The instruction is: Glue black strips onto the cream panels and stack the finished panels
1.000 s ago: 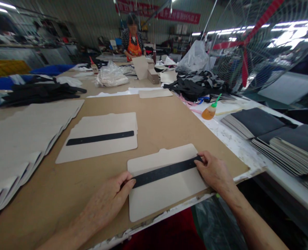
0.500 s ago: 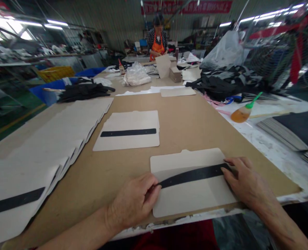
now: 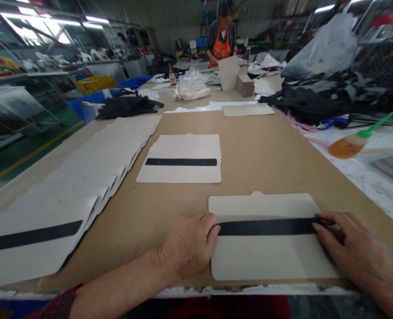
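A cream card panel lies at the near edge of the brown board. A long black strip runs across its middle. My left hand pinches the strip's left end, fingers curled together at the panel's left edge. My right hand presses its fingertips on the strip's right end, fingers close together and nearly flat. Farther back on the board rests a second panel with its own black strip.
A fanned row of cream panels covers the left side; the nearest one carries a black strip. An orange glue bottle with a green nozzle lies at right. Black fabric heaps sit behind. A person in an orange apron works at the far end.
The view has swung left and down. The black strip, bowed a moment ago, now lies straight across the panel, with both hands still at its ends.
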`<state>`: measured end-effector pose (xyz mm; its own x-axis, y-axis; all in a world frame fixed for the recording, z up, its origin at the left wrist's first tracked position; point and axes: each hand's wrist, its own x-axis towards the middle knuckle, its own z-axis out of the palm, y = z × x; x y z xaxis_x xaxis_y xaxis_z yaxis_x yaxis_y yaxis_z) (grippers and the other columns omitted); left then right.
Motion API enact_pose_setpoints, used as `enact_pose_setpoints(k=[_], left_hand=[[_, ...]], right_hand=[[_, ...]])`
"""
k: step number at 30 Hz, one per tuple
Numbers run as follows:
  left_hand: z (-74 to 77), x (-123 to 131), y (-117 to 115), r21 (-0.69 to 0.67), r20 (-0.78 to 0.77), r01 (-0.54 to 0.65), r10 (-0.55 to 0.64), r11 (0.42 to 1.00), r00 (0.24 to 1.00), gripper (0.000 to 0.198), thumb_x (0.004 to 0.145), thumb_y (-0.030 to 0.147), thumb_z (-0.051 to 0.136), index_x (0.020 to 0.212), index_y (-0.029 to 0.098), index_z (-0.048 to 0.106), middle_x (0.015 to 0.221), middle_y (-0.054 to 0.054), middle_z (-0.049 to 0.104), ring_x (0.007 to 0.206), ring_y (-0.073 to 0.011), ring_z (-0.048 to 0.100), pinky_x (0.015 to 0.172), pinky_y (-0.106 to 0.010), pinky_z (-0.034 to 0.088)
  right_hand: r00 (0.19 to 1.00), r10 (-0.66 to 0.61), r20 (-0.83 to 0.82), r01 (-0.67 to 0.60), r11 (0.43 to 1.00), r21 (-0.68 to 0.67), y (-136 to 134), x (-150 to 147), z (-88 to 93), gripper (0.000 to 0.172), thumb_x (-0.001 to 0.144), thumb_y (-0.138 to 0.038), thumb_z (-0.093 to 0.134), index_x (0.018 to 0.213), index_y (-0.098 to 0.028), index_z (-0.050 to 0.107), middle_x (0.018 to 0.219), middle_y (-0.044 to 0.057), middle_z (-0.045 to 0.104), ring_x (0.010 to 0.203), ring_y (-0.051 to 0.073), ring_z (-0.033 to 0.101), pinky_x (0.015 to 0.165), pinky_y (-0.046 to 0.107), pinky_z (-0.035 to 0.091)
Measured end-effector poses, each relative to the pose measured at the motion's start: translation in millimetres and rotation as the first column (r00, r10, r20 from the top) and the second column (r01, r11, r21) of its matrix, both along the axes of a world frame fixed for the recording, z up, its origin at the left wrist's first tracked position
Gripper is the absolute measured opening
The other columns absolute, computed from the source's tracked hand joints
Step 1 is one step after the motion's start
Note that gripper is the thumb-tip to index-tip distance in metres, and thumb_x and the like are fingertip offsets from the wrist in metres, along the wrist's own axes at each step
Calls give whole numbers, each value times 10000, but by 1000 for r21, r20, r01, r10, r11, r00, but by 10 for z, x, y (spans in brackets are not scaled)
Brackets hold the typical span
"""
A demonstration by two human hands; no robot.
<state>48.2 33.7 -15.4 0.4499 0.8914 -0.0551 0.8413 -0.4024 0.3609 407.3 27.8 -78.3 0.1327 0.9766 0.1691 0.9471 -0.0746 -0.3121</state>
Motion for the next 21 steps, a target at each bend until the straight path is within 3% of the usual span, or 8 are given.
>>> enact_pose_setpoints(k=[21], left_hand=[[69, 97, 104, -88, -158, -89, 74, 992, 985, 168, 919, 313, 414, 821, 214, 506, 752, -35, 628, 694, -194, 596, 575, -299, 353]], right_hand=[[1000, 23, 20, -24, 999, 35, -24, -101, 105, 319, 874, -470, 444, 996, -220, 602, 1049, 93, 645, 833, 277, 658, 788, 437, 511]])
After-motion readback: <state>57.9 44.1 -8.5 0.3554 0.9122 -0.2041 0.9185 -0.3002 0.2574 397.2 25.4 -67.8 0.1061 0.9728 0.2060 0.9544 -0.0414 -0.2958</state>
